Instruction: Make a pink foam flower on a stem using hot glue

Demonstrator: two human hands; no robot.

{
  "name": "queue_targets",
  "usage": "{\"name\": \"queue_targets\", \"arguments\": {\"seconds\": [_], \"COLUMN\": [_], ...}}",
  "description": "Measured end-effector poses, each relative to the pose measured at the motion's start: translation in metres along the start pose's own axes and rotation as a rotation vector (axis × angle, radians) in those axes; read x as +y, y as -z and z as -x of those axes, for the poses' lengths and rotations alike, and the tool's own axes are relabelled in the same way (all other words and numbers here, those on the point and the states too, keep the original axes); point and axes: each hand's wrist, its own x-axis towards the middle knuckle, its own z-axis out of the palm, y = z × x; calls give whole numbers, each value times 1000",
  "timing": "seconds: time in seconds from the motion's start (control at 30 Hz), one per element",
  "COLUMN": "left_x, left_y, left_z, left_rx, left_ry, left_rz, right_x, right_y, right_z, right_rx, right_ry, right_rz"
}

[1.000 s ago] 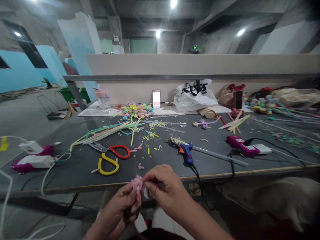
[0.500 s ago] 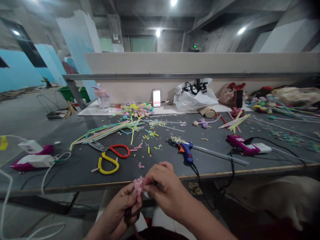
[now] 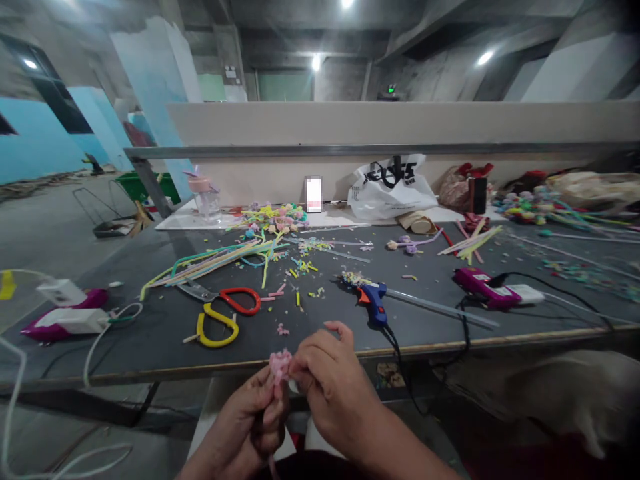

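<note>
A small pink fuzzy flower (image 3: pixel 280 364), apparently made of chenille stem, is held up near the table's front edge. My left hand (image 3: pixel 253 417) is closed around its lower part, and a pink stem hangs below that hand. At the flower's right side, the thumb and forefinger of my right hand (image 3: pixel 330 383) pinch its edge; the exact contact is partly hidden. Just beyond my hands lies a little pink scrap (image 3: pixel 283 329). Scissors (image 3: pixel 239 303) with one red and one yellow handle rest to the left. A blue hot glue gun (image 3: pixel 374 305) lies to the right.
Chenille stems (image 3: pixel 220 259) lie at left, with cut bits (image 3: pixel 303 268) scattered mid-table. Behind stand a lit phone (image 3: pixel 314 195), a white bag (image 3: pixel 393 193) and a clear cup (image 3: pixel 204 200). Purple power strips (image 3: pixel 485 288) with cables sit on both sides; the glue gun's cord drops over the edge.
The pink flower and both hands have shifted slightly up and to the right. Both hands keep their grip, and the flower's top now shows more fully. Things on the table stay put.
</note>
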Motion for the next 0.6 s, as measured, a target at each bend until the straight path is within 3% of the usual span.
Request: {"name": "queue_targets", "arguments": {"seconds": [0.6], "left_x": [-4], "left_y": [5], "left_z": [-1], "left_rx": [-121], "left_ry": [33], "left_rz": [138], "right_x": [0], "right_y": [-8], "right_z": [10], "right_rx": [70], "right_ry": [27], "right_rz": [-17]}}
